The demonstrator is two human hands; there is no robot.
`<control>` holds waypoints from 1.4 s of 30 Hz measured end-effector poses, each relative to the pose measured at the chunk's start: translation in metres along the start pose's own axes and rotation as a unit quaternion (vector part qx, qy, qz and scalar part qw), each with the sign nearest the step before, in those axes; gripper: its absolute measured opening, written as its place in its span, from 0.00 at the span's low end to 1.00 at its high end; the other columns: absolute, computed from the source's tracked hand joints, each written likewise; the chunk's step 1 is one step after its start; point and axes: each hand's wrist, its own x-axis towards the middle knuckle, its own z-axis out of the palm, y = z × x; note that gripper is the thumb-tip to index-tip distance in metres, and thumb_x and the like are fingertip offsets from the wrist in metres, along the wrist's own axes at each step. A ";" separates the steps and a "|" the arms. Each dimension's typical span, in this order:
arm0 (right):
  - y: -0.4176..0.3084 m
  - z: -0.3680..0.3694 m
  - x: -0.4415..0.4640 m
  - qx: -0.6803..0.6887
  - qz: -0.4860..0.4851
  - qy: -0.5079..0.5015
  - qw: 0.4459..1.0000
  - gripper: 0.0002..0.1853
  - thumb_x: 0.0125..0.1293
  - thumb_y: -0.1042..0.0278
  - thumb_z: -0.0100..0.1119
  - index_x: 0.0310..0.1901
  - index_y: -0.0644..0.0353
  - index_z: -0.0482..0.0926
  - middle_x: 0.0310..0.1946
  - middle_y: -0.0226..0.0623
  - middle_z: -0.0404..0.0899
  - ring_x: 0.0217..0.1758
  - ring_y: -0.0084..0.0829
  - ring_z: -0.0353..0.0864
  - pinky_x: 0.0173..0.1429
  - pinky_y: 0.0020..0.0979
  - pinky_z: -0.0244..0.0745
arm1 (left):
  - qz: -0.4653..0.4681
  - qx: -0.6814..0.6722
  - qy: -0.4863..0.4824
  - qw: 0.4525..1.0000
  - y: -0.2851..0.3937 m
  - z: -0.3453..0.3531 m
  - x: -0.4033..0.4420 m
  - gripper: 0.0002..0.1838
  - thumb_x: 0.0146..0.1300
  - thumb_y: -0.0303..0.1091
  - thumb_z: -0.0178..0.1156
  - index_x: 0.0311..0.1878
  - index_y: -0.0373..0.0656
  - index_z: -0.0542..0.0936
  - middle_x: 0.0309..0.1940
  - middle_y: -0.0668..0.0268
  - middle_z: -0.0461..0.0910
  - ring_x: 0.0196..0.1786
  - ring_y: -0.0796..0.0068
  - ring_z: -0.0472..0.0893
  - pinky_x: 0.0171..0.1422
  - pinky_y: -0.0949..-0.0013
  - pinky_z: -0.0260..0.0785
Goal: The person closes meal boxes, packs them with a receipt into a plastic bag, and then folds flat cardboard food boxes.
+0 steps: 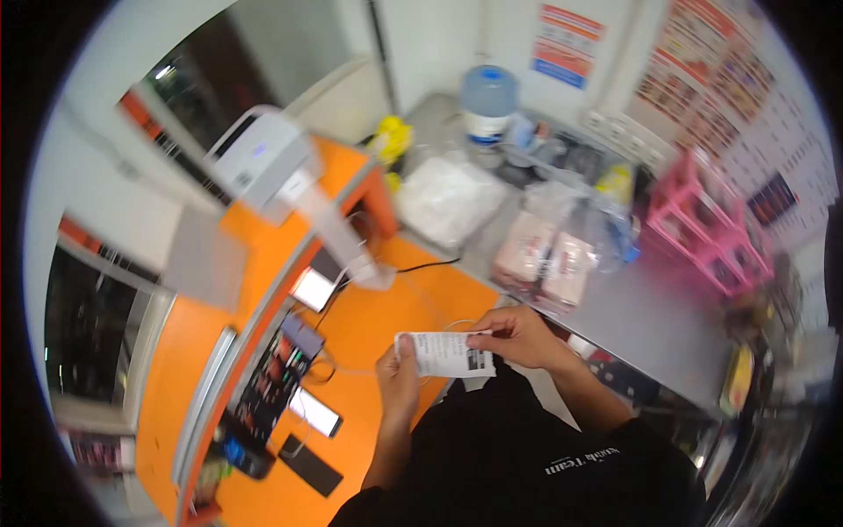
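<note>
A white printed receipt [439,356] is stretched between my two hands, in front of my black shirt. My left hand [399,379] pinches its left end with the thumb on top. At its right end, the thumb and fingers of my right hand [520,337] hold the top edge beside a dark printed block. The small print is too blurred to read. Below both hands lies the orange desk [386,307].
Two phones, one lit [316,413] and one dark [312,465], lie on the desk. A white machine [263,162] stands on the orange ledge. The grey counter [650,325] holds bagged pink packs [566,270], a pink rack [707,224] and a water bottle [489,101].
</note>
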 end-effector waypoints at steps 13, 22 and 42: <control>-0.052 -0.186 -0.069 -0.220 -0.049 0.031 0.974 0.12 0.66 0.69 0.76 0.48 0.62 0.87 0.39 0.33 0.89 0.41 0.21 0.85 0.48 0.28 0.79 | 0.032 0.321 -0.513 0.796 0.048 0.202 0.097 0.21 0.79 0.42 0.61 0.71 0.53 0.80 0.22 0.57 0.83 0.21 0.69 0.84 0.29 0.65 0.78; -0.054 -0.302 -0.073 -0.299 -0.094 0.220 0.924 0.04 0.65 0.75 0.75 0.36 0.63 0.87 0.30 0.33 0.88 0.32 0.20 0.83 0.40 0.27 0.77 | 0.268 0.316 -0.215 0.884 0.020 0.297 0.169 0.22 0.65 0.34 0.76 0.59 0.41 0.82 0.19 0.66 0.79 0.18 0.68 0.76 0.28 0.68 0.69; -0.014 -0.317 0.030 -0.670 0.074 0.096 0.732 0.05 0.58 0.73 0.65 0.35 0.61 0.86 0.32 0.46 0.87 0.39 0.50 0.90 0.42 0.48 0.83 | -0.119 0.105 -0.458 0.875 0.035 0.276 0.243 0.04 0.70 0.29 0.66 0.40 0.39 0.84 0.27 0.72 0.79 0.28 0.85 0.76 0.34 0.77 0.67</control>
